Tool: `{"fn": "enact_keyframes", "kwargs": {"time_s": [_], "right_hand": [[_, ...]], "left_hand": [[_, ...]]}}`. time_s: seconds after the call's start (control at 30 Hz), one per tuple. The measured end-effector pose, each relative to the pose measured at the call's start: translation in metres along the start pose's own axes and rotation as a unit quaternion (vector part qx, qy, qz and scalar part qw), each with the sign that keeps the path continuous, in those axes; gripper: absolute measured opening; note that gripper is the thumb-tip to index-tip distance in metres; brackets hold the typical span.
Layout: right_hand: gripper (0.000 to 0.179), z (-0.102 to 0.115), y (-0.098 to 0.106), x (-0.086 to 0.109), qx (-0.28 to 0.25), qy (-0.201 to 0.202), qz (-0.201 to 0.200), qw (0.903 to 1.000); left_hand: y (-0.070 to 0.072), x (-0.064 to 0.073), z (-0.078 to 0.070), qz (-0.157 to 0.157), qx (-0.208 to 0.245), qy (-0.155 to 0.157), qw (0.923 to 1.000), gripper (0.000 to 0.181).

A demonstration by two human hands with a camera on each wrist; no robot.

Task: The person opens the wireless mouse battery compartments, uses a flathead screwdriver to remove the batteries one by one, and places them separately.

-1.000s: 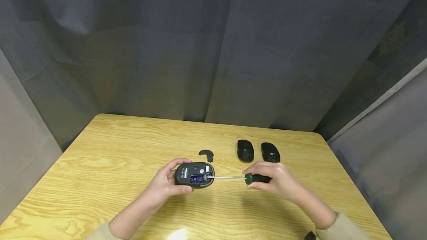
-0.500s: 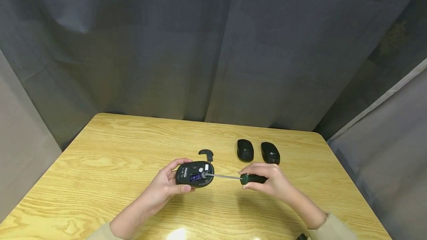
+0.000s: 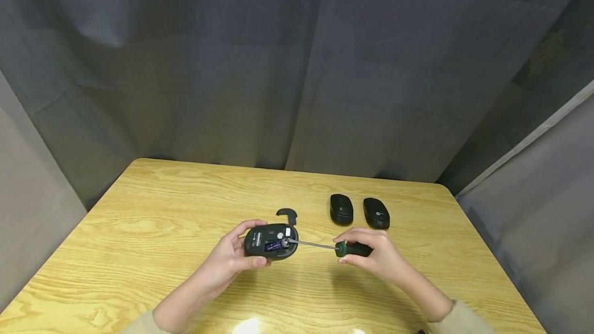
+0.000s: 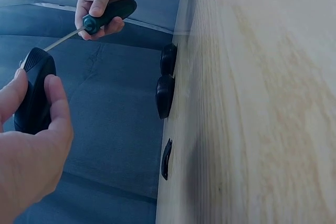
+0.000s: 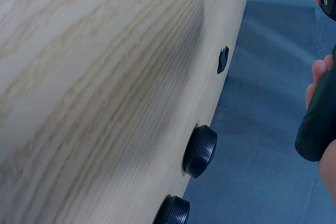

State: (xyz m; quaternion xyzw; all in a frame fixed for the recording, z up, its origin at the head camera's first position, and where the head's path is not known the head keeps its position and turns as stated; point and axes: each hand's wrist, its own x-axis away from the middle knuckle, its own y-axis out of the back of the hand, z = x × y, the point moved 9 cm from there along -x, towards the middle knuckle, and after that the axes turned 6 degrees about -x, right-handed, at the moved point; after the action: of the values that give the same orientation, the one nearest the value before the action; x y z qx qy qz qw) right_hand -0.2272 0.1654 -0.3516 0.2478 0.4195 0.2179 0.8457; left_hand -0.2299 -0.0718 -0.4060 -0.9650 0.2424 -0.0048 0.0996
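Note:
A black computer mouse (image 3: 255, 237) is held underside up in my left hand (image 3: 227, 257), gripped between thumb and fingers above the table. Its battery compartment is uncovered, and a purple battery (image 3: 273, 246) sits slantwise in it. My right hand (image 3: 380, 251) grips the dark green and black handle of a screwdriver (image 3: 355, 249). The metal shaft points left, its tip at the battery's right end; whether it touches is too small to tell. In the left wrist view the mouse (image 4: 37, 90) is edge-on, with the screwdriver (image 4: 113, 15) reaching its top.
Behind the mouse, a curved black cover (image 3: 290, 215) lies on the wooden table (image 3: 185, 200). Two more black mice (image 3: 341, 209) stand side by side farther right. A dark object (image 3: 421, 331) shows by the right sleeve. Grey curtains (image 3: 232, 66) enclose the table.
My right hand and the screwdriver have shifted slightly left. The battery's right end now appears raised and tilted in the compartment. The left hand has barely moved.

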Motion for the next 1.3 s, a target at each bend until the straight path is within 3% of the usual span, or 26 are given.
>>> {"fn": "enact_keyframes", "kwargs": {"time_s": [0.43,0.93,1.13,1.3], "right_hand": [[0.045,0.004,0.013,-0.001,0.021,-0.006,-0.010,0.9997],[0.043,-0.028,0.031,0.016,0.076,-0.074,0.000,0.9943],[0.041,-0.046,0.038,0.026,0.133,-0.100,-0.003,0.9861],[0.041,-0.065,0.043,0.037,0.149,-0.133,-0.003,0.9798]], "left_hand": [[0.003,0.000,0.002,-0.016,-0.011,0.010,0.9998,0.075],[0.005,0.001,0.002,-0.022,-0.017,0.019,0.9994,0.076],[0.006,0.001,0.001,-0.022,-0.026,0.010,0.9994,0.076],[0.008,0.002,0.003,-0.029,-0.028,0.015,0.9991,0.076]]}}
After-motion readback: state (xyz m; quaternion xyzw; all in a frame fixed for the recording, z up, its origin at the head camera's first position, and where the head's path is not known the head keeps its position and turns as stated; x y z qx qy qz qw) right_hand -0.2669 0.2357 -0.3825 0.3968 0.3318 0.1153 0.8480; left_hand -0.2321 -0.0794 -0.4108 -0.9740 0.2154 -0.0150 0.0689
